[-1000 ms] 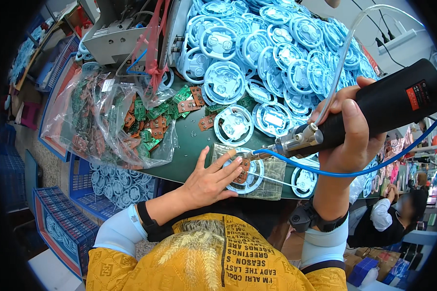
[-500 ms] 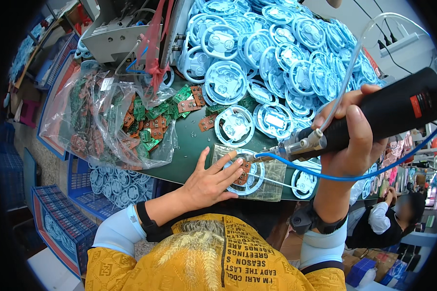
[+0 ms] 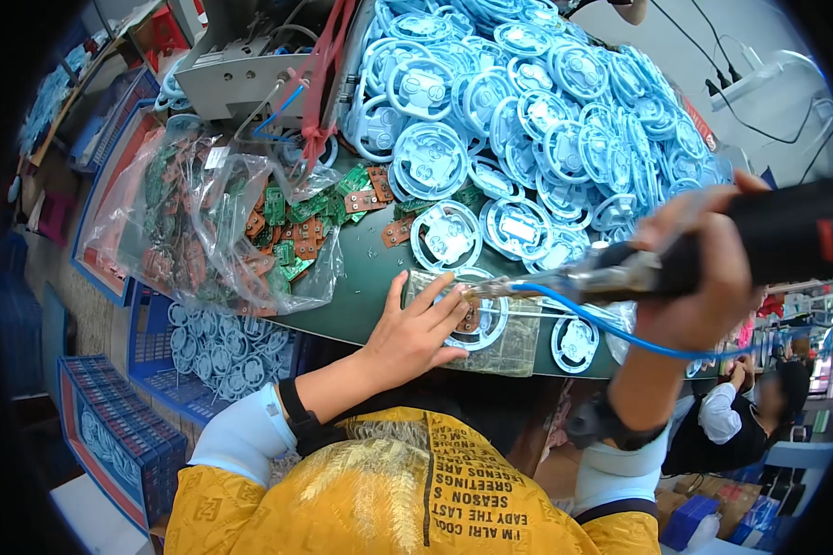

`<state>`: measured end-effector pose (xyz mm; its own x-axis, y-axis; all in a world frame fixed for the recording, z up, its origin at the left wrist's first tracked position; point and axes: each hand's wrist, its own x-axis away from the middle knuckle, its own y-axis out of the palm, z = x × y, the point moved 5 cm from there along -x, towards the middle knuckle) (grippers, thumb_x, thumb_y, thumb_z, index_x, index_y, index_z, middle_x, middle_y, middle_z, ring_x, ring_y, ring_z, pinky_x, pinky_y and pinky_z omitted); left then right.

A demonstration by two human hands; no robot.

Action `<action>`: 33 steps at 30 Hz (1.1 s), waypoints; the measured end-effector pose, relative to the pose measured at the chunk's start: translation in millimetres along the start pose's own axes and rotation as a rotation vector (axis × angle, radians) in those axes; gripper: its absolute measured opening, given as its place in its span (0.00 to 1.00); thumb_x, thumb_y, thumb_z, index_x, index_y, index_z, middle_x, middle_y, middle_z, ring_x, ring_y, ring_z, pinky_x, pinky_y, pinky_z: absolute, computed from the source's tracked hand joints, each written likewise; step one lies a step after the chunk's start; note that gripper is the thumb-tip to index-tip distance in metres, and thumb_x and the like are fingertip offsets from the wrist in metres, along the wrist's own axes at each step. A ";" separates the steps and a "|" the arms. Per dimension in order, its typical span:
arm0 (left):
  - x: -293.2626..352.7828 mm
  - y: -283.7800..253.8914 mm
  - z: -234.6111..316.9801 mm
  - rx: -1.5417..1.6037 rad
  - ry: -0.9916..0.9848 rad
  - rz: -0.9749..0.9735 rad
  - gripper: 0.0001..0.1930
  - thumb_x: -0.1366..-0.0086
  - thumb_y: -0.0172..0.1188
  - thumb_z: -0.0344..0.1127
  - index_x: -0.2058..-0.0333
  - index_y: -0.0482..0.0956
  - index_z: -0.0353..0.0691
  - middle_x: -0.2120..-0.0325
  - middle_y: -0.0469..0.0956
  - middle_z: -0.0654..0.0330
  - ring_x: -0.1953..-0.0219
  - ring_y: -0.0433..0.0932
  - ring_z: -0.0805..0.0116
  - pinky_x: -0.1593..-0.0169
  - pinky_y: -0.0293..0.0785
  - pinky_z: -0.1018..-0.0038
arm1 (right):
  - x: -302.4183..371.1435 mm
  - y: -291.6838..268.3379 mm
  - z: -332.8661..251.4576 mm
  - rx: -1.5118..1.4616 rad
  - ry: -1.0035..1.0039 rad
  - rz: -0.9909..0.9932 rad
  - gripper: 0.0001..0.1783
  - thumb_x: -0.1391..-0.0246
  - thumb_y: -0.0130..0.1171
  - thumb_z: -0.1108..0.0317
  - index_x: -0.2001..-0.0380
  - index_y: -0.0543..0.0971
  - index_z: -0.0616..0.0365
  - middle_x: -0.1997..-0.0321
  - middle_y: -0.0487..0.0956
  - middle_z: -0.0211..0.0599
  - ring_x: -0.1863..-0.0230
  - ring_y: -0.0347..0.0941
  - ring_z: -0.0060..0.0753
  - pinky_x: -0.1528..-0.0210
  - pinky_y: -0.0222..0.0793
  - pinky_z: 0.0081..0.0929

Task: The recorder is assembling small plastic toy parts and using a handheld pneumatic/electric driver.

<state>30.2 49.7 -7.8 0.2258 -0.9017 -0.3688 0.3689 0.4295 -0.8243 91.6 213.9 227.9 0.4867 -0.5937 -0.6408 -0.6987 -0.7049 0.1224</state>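
My right hand (image 3: 699, 277) is wrapped round a black powered screwdriver (image 3: 791, 231) with a blue hose, somewhat blurred. Its long metal nose points left, ending at a small brown circuit board (image 3: 470, 319). That board sits inside a light blue plastic ring-shaped part (image 3: 503, 326) on a flat block wrapped in clear tape (image 3: 500, 359). With fingers spread, my left hand (image 3: 407, 333) rests its fingertips by the board, beside the screwdriver tip, and hides the ring's left side. Whether the tip touches a screw cannot be made out.
A tall heap of blue ring parts (image 3: 528, 120) fills the far side of the green table (image 3: 366, 250). Green and brown boards spill from a clear bag (image 3: 194, 222) at left. A metal machine (image 3: 250, 83) stands behind it. Blue crates (image 3: 125, 435) are lower left; a co-worker (image 3: 731, 416) sits right.
The screwdriver and my right hand have shifted right and slightly down, and the tool lies closer to level. My left hand has edged slightly right, still beside the board.
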 end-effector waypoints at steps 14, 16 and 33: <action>7.0 4.9 -6.1 0.074 0.048 0.053 0.28 0.49 0.73 0.45 0.50 0.77 0.43 0.37 0.68 0.53 0.31 0.61 0.51 0.33 0.48 0.40 | 35.9 7.9 10.6 -0.061 0.132 -0.019 0.27 0.48 0.54 0.77 0.44 0.62 0.68 0.73 0.72 0.40 0.76 0.76 0.34 0.68 0.74 0.30; 7.5 5.1 -5.7 0.079 0.043 0.055 0.28 0.49 0.73 0.44 0.50 0.77 0.42 0.37 0.68 0.53 0.31 0.61 0.51 0.33 0.48 0.40 | 36.4 7.5 11.2 -0.070 0.137 -0.010 0.26 0.48 0.54 0.77 0.45 0.63 0.68 0.73 0.72 0.40 0.76 0.76 0.34 0.69 0.74 0.30; 7.5 3.3 -5.3 0.090 0.034 0.055 0.30 0.49 0.73 0.43 0.47 0.75 0.44 0.38 0.69 0.54 0.31 0.61 0.52 0.34 0.47 0.38 | 38.0 5.5 16.4 -0.087 0.136 0.004 0.25 0.48 0.54 0.78 0.46 0.63 0.67 0.72 0.72 0.40 0.76 0.75 0.34 0.71 0.74 0.31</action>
<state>28.3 44.1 -15.5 0.2177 -0.8771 -0.4280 0.4370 0.4798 -0.7608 97.7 193.8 191.8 0.5547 -0.6397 -0.5320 -0.6559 -0.7296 0.1935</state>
